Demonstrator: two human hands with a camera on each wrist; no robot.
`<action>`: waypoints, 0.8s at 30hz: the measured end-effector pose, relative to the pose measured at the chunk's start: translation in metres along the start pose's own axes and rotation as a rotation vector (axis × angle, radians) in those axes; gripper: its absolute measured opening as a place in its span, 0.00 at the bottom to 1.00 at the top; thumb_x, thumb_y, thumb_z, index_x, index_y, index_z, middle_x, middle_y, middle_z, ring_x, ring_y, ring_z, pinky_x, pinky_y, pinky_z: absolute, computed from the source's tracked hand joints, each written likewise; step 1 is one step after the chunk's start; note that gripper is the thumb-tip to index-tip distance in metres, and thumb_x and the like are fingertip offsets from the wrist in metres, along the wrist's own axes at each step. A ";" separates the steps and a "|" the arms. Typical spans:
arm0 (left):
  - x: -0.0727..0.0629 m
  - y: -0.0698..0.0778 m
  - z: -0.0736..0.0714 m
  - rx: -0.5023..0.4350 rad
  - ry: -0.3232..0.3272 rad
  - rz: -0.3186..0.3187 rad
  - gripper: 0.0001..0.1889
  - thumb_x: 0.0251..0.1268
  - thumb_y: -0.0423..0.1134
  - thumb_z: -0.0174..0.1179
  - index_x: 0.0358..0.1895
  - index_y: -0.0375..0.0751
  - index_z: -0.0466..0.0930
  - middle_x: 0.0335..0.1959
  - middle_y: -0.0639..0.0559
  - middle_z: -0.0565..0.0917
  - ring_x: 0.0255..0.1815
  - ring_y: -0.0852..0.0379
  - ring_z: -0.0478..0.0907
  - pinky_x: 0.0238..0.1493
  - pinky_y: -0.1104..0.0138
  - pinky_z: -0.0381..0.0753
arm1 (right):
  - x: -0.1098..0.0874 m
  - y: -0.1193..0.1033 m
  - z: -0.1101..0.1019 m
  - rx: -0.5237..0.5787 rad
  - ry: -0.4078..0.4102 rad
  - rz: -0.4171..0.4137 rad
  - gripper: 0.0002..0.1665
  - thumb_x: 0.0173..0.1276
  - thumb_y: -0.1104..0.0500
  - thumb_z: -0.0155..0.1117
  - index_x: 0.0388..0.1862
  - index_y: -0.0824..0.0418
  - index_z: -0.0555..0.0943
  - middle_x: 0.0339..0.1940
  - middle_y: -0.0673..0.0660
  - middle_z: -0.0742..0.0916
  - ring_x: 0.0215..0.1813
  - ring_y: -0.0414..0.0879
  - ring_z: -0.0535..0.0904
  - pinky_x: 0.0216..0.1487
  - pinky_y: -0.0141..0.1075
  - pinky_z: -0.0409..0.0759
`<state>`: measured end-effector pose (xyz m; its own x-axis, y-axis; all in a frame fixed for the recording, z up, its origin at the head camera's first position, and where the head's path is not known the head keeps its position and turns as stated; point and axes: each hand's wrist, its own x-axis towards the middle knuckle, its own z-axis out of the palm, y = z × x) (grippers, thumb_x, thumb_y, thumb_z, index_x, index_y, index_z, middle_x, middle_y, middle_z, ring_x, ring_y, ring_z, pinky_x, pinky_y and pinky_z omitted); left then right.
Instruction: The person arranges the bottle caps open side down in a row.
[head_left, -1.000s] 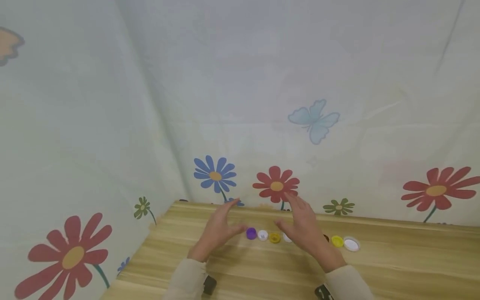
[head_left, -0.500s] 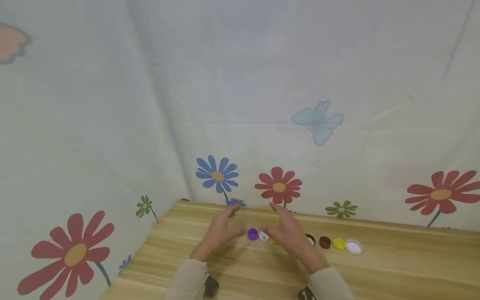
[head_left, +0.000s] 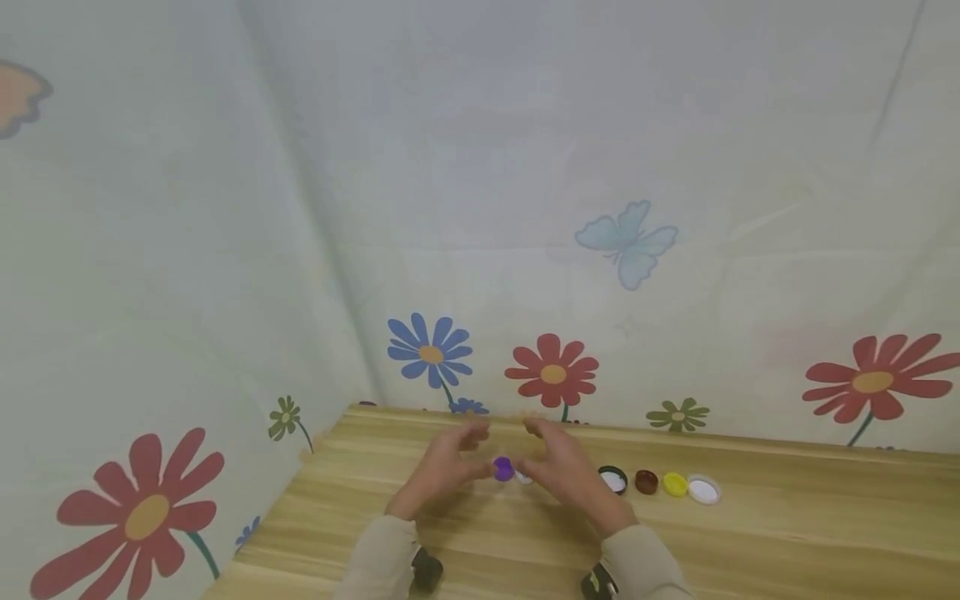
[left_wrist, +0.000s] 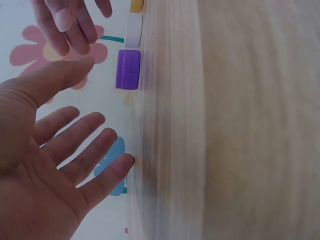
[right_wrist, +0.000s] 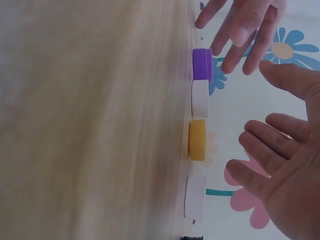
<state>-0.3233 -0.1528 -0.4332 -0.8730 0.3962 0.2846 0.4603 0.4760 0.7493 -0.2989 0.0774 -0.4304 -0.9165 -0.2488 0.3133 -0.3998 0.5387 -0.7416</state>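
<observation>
A row of bottle caps lies on a wooden table. My left hand hovers left of the purple cap, palm facing inward and fingers spread. Facing it from the other side is my right hand, holding nothing, above the row. It partly covers a white cap in the head view. The right wrist view shows an orange-yellow cap and a second white cap below that hand. Neither hand appears to touch a cap.
Farther right in the row are a black-rimmed cap, a brown cap, a yellow cap and a wider white lid. A hanging cloth printed with flowers and a butterfly stands behind the table.
My right hand has moved left toward the left hand, uncovering the black-rimmed and brown caps and covering the orange-yellow one. The left hand stays almost in place. The caps appear unmoved.
</observation>
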 end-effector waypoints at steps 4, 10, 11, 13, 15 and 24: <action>0.000 -0.002 0.000 -0.004 -0.031 -0.009 0.31 0.65 0.32 0.74 0.69 0.27 0.75 0.64 0.31 0.82 0.65 0.30 0.79 0.65 0.40 0.77 | 0.002 0.000 0.001 -0.001 -0.039 0.010 0.37 0.71 0.59 0.75 0.74 0.70 0.74 0.69 0.68 0.81 0.72 0.67 0.75 0.71 0.61 0.72; 0.002 -0.004 -0.001 0.005 -0.082 -0.040 0.24 0.66 0.32 0.73 0.63 0.28 0.81 0.58 0.35 0.86 0.59 0.36 0.83 0.62 0.45 0.81 | 0.006 0.005 0.004 -0.015 -0.089 0.003 0.30 0.70 0.59 0.75 0.66 0.70 0.80 0.64 0.67 0.85 0.67 0.65 0.79 0.68 0.59 0.76; 0.003 -0.003 -0.002 0.006 -0.087 -0.050 0.24 0.66 0.32 0.73 0.63 0.28 0.82 0.57 0.36 0.87 0.58 0.37 0.84 0.61 0.46 0.82 | 0.006 0.006 0.004 -0.009 -0.097 0.000 0.29 0.69 0.59 0.75 0.65 0.71 0.80 0.63 0.67 0.85 0.66 0.65 0.80 0.67 0.59 0.76; 0.003 -0.004 -0.001 0.014 -0.092 -0.064 0.23 0.65 0.31 0.73 0.62 0.30 0.83 0.56 0.38 0.88 0.58 0.39 0.84 0.61 0.47 0.82 | 0.007 0.006 0.004 -0.003 -0.113 -0.006 0.28 0.69 0.60 0.75 0.64 0.71 0.81 0.61 0.67 0.86 0.65 0.65 0.81 0.67 0.59 0.77; 0.004 -0.004 -0.001 0.025 -0.092 -0.066 0.22 0.66 0.32 0.73 0.61 0.31 0.84 0.55 0.41 0.89 0.57 0.41 0.85 0.61 0.47 0.82 | 0.008 0.006 0.004 0.007 -0.126 -0.012 0.28 0.69 0.60 0.75 0.63 0.72 0.81 0.60 0.68 0.86 0.64 0.65 0.81 0.66 0.60 0.77; 0.005 -0.010 0.004 0.019 -0.075 -0.070 0.18 0.63 0.31 0.75 0.57 0.33 0.87 0.50 0.45 0.91 0.53 0.47 0.87 0.59 0.51 0.83 | 0.010 0.008 0.012 0.004 -0.149 -0.047 0.21 0.65 0.65 0.74 0.55 0.73 0.84 0.50 0.66 0.89 0.52 0.61 0.84 0.59 0.59 0.82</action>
<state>-0.3319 -0.1527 -0.4414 -0.8888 0.4188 0.1860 0.4024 0.5190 0.7541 -0.3113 0.0694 -0.4398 -0.8840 -0.3909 0.2563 -0.4420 0.5206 -0.7305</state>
